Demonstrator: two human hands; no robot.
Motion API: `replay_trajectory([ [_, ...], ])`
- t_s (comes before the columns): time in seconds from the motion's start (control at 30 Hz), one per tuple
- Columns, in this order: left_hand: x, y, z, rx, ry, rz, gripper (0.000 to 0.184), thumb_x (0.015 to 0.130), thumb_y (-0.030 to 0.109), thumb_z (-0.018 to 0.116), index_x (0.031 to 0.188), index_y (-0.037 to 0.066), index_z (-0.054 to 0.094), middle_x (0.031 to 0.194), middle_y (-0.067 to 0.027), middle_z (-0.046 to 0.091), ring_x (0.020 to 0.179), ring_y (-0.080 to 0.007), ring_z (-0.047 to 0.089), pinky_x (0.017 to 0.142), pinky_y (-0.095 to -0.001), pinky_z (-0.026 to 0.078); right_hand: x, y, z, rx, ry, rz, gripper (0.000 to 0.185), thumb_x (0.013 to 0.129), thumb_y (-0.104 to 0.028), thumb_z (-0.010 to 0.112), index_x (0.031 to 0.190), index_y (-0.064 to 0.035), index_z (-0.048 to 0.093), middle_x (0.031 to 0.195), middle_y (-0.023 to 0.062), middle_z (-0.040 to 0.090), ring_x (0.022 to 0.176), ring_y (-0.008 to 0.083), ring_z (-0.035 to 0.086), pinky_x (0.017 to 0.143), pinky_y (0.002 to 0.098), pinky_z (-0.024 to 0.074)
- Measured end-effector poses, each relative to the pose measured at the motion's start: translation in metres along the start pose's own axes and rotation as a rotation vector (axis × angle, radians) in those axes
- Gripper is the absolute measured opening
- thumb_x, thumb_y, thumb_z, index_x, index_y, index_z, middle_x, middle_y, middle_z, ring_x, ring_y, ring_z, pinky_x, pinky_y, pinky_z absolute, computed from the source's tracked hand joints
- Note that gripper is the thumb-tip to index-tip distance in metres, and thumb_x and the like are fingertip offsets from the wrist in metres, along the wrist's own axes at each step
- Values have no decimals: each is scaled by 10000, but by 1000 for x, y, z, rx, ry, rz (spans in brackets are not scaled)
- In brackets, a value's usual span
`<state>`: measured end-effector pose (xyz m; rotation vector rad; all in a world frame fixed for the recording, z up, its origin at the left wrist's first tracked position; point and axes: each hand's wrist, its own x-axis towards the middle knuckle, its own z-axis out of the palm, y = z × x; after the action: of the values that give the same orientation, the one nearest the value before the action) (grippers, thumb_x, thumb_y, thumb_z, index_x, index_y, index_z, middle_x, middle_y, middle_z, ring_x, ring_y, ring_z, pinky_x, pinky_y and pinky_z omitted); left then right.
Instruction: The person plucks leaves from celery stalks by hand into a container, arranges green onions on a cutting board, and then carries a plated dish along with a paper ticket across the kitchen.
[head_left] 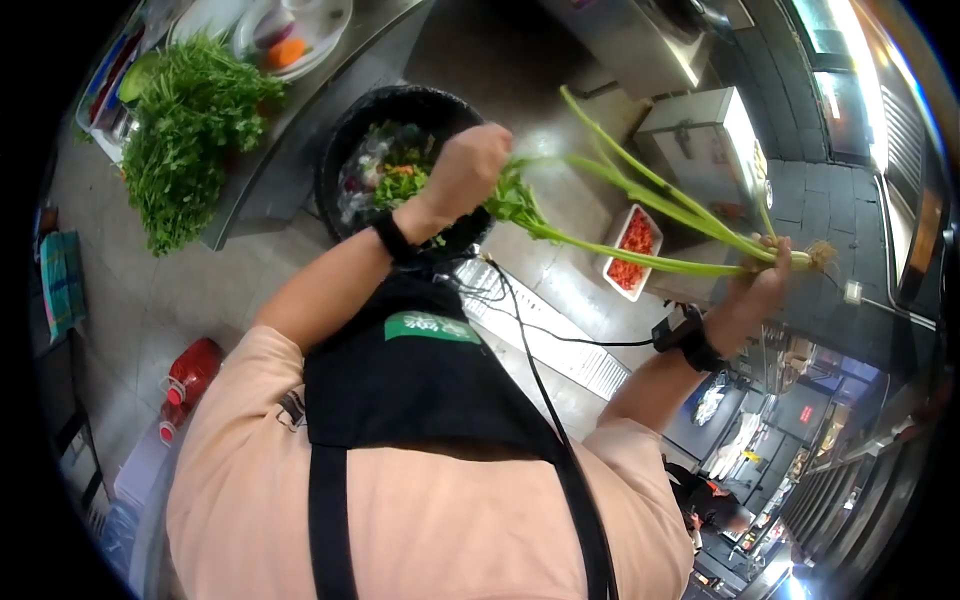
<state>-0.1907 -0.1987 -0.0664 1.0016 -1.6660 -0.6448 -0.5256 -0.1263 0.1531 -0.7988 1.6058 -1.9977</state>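
Note:
A bunch of celery (690, 215) with long pale green stalks stretches between my two hands. My right hand (765, 285) is closed round its lower end, near the stringy roots (822, 256). At the other side, my left hand (465, 170) is closed over a black bin, and a blurred green stalk meets its fingers. Leafy celery tops (515, 198) hang just below that hand, at the bin's edge. Inside the black bin (335, 150) lie green leaves, orange scraps and clear plastic.
Leafy herbs (200, 130) overhang the metal counter (345, 70) at left, beside a plate (335, 30) with vegetable pieces. A white tray (610, 275) of chopped red food is at right. Red bottles (195, 370) stand lower left. Another person (710, 500) is at lower right.

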Motion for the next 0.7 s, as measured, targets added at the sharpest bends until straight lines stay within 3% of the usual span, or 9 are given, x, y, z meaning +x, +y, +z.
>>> replay_trajectory([
  [0.07,-14,-63,13,-295,72,-535,252,917,165,422,894,3,614,794,-133,621,672,-213,586,636,-353,482,1,1,-2,12,29,-26,194,954,-236,538,870,-67,495,756,78,548,538,107,418,442,220,306],
  [0.13,-28,-93,-3,-128,-169,-641,236,920,160,448,999,11,614,935,-164,622,824,-289,612,762,-380,497,1,-4,-9,67,-24,-34,201,947,-236,554,854,-67,497,737,77,545,542,107,427,443,225,311],
  [0.2,-36,-116,-4,277,-169,-248,298,920,149,483,1174,12,558,1160,-192,554,1072,-354,550,926,-399,449,-2,-8,1,66,-23,-24,202,941,-234,563,842,-69,499,716,70,542,543,111,430,443,229,313],
  [0.23,-20,-108,-11,240,-122,-148,397,913,132,522,1293,25,477,1318,-194,446,1234,-373,432,1025,-410,370,-8,-11,15,81,17,-43,200,941,-232,562,843,-70,499,712,64,538,545,111,430,440,226,311],
  [0.4,44,-6,-33,54,-83,203,372,908,72,573,1275,132,541,1329,-121,464,1230,-328,448,1028,-413,366,4,-8,8,103,-85,-3,193,946,-226,551,841,-73,497,716,44,525,552,105,425,423,214,300],
  [0.47,54,4,-24,-112,-260,424,367,893,15,575,1237,144,574,1320,-105,477,1225,-310,453,1025,-410,370,2,-8,9,127,-141,-13,191,942,-209,575,853,-50,519,736,55,535,524,98,441,493,212,358],
  [0.57,60,-4,-16,-144,-358,453,314,864,-20,584,1147,110,627,1210,-90,560,1177,-288,499,1003,-422,390,-11,-10,30,87,39,-32,185,940,-201,578,851,-51,517,730,53,534,525,90,441,488,206,348],
  [0.63,60,-4,-21,-262,-491,322,201,857,1,587,1039,53,654,1058,-84,626,1031,-284,578,891,-383,465,0,-11,15,106,-49,7,180,939,-198,579,854,-51,517,732,55,538,528,91,446,490,204,355],
  [0.7,56,-5,-20,-175,-444,291,189,854,15,586,1032,32,647,990,-95,634,941,-290,597,827,-366,485,7,-12,2,124,-134,48,174,938,-194,579,858,-52,517,734,58,542,532,92,451,491,203,362],
])
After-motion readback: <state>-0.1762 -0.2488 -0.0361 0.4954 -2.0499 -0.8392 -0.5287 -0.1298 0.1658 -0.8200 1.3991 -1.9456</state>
